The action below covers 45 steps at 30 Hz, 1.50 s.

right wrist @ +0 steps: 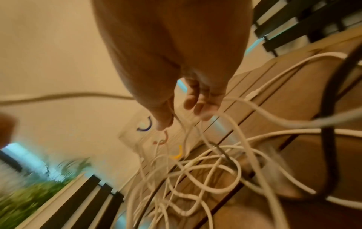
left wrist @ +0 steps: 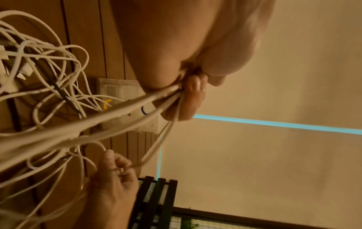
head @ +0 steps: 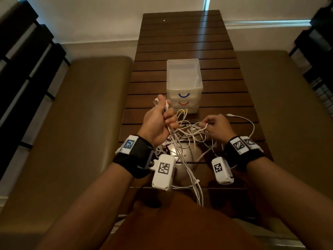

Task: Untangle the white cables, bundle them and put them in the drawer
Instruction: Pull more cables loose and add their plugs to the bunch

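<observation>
A tangle of white cables [head: 189, 134] lies on the dark slatted table [head: 182, 42] near its front edge. My left hand [head: 158, 120] is raised above the tangle and grips a bunch of cable strands [left wrist: 121, 114], with plug ends sticking up from the fist. Several strands hang from it over the table's front edge. My right hand [head: 214, 126] pinches a loop of cable [right wrist: 180, 124] at the right of the tangle. A small clear plastic drawer unit [head: 183, 85] stands just behind, with blue, red and yellow handles and all its drawers closed.
One white cable [head: 245, 120] runs off to the right of the tangle, its plug lying on the table. Brown cushioned benches [head: 86, 123] flank the table on both sides. Dark slatted frames [head: 23, 56] stand along the walls.
</observation>
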Tool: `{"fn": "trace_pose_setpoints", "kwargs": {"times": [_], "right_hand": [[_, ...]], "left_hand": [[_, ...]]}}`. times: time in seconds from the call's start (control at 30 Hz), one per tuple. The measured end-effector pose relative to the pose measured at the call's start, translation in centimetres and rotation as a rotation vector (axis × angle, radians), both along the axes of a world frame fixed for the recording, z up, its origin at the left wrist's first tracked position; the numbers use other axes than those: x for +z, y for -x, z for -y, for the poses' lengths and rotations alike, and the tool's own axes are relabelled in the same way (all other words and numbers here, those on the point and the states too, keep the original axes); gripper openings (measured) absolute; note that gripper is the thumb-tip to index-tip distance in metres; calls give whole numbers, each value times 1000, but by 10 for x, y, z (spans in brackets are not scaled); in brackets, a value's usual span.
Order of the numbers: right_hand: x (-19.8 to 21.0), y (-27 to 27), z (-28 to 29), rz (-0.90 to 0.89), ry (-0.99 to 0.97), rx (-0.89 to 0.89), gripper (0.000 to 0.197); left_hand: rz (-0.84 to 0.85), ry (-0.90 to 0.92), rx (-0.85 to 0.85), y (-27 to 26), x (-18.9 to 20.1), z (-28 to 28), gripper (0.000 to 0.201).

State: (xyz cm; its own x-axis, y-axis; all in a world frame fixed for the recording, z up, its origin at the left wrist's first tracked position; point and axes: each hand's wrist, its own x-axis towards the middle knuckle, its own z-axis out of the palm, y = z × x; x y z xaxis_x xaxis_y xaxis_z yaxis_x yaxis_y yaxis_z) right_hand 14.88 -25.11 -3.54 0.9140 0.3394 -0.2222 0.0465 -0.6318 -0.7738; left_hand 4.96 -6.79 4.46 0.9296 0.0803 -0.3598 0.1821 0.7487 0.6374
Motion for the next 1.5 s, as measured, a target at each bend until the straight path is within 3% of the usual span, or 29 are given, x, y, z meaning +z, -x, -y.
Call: {"fn": "trace_pose_setpoints", "kwargs": {"times": [0.13,0.27,0.33,0.4,0.47,0.53,0.63,0.73,0.83,0.9,1.0,1.03,1.17,1.37,1.43,1.5], "right_hand": [[17,-7,10,-20,-81,43,17],[62,8,-3,2,-132,396,15],[83,15,-10,7,-224,535,14],[95,19,-10,-2,-397,510,13],[99,18,-4,-23,-575,372,12],[94,18,5,-77,-625,255,17],[61,18,21,-87,-396,162,49],[22,17,58,-78,120,88,83],[-11,24,97,-317,626,109,105],[-29,32,105,-337,700,141,90],[-45,35,89,-179,716,239,31],[-50,33,80,-167,733,254,23],[-59,27,34,-134,614,239,22],[-18,28,-39,-219,-66,156,18],[-5,25,-44,-242,-15,220,25],[7,23,-43,-164,201,306,31]], "left_hand": [[20,-209,-46,6,11,-9,9],[21,-450,-125,5,3,-2,33],[8,-499,-215,5,1,4,30],[-42,-473,-333,5,2,6,9],[-77,-554,-434,4,1,5,8],[-51,-702,-513,2,1,4,11],[-10,-739,-543,2,2,4,19],[-28,-642,-408,4,-1,-5,20],[-52,-560,-276,10,-5,-18,18],[-62,-520,-232,13,-9,-25,15],[-54,-502,-227,17,-13,-28,23],[-55,-501,-229,19,-13,-27,26],[-31,-485,-246,26,-4,-17,33],[-36,-549,-219,39,7,-19,24],[-38,-567,-200,43,9,-22,24],[-49,-621,-157,48,10,-25,28]]}}
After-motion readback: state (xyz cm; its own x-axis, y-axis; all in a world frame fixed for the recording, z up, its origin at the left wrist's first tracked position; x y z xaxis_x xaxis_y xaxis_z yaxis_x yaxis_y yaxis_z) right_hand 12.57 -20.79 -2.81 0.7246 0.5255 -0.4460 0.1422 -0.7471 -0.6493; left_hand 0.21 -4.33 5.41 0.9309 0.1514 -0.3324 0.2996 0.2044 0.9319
